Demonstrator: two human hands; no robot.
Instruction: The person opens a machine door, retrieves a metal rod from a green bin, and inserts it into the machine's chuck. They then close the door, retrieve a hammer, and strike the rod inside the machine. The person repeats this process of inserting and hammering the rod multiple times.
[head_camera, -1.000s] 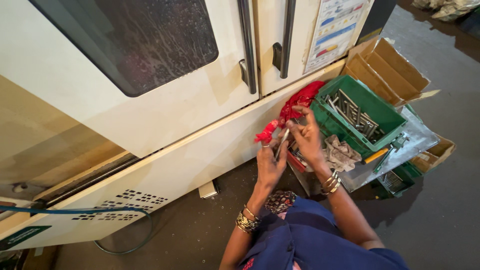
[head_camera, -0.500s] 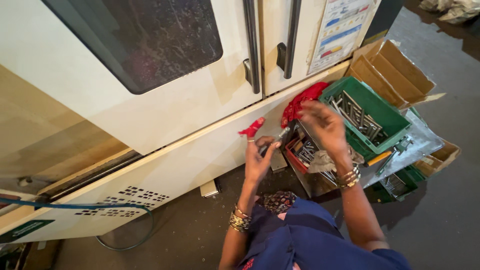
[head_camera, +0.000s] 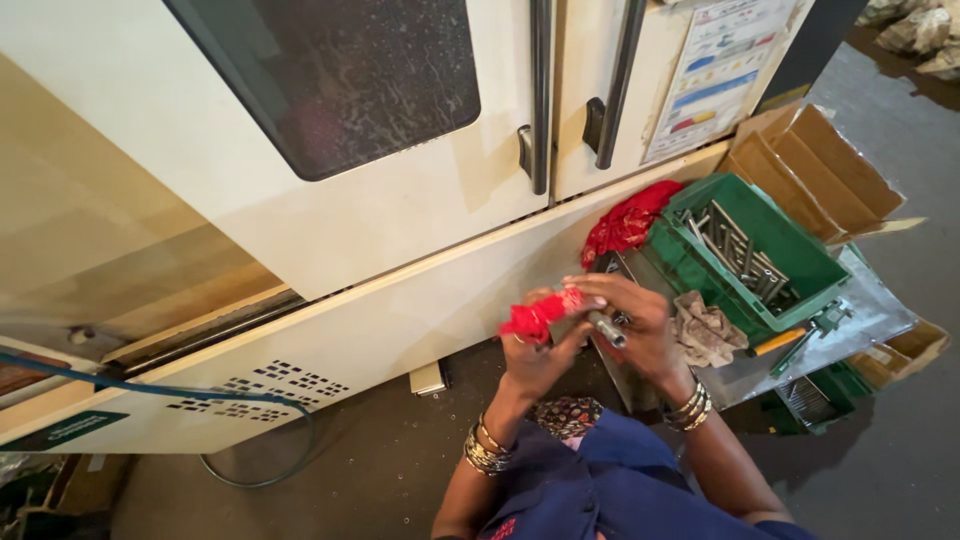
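Machinery is filling most of the view: a cream machine cabinet (head_camera: 300, 250) with a dark window (head_camera: 340, 80) and two black door handles (head_camera: 540, 95). Beside it a cardboard box (head_camera: 820, 170) is standing open, and a green bin (head_camera: 760, 250) is holding metal rods (head_camera: 735, 250), with a red cloth (head_camera: 625, 220) bunched against its left side. A grey rag (head_camera: 705, 330) is lying just below the bin. The left hand (head_camera: 535, 350) is closing around a small red rag (head_camera: 535, 315), and the right hand (head_camera: 640, 325) is gripping a short metal rod (head_camera: 605, 328); rag and rod are touching between the two hands.
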